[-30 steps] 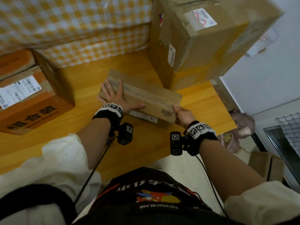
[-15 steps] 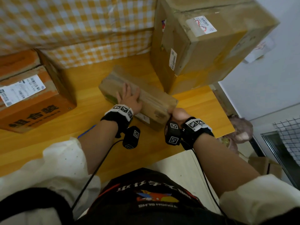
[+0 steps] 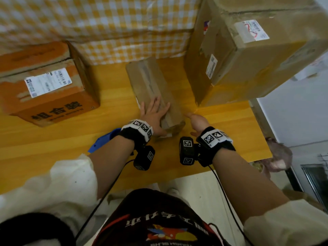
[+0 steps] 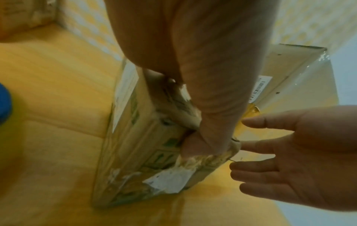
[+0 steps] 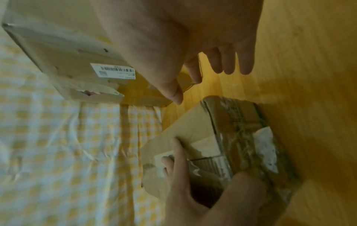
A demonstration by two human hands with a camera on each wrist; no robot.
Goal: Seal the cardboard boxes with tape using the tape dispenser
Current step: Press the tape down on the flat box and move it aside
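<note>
A small long cardboard box (image 3: 150,86) lies on the wooden table (image 3: 53,148), its length pointing away from me. Old tape and torn labels cover its near end (image 4: 154,152). My left hand (image 3: 156,112) rests on that end, fingers straight on top and thumb (image 4: 193,146) against the end face. My right hand (image 3: 195,121) hovers open just right of the box's near corner, a small gap apart, fingers straight (image 4: 270,145). The blue tape dispenser (image 3: 104,141) lies on the table, mostly hidden behind my left forearm; neither hand touches it.
A large taped cardboard box (image 3: 248,59) stands right of the small box. An orange printed box (image 3: 49,89) sits at the left. Yellow checked cloth (image 3: 106,23) covers the back. The table's right edge (image 3: 262,139) drops to the floor.
The small box has been turned from lying crosswise to pointing away from me. My right hand let go of its end and opened beside it. My left hand stayed on top.
</note>
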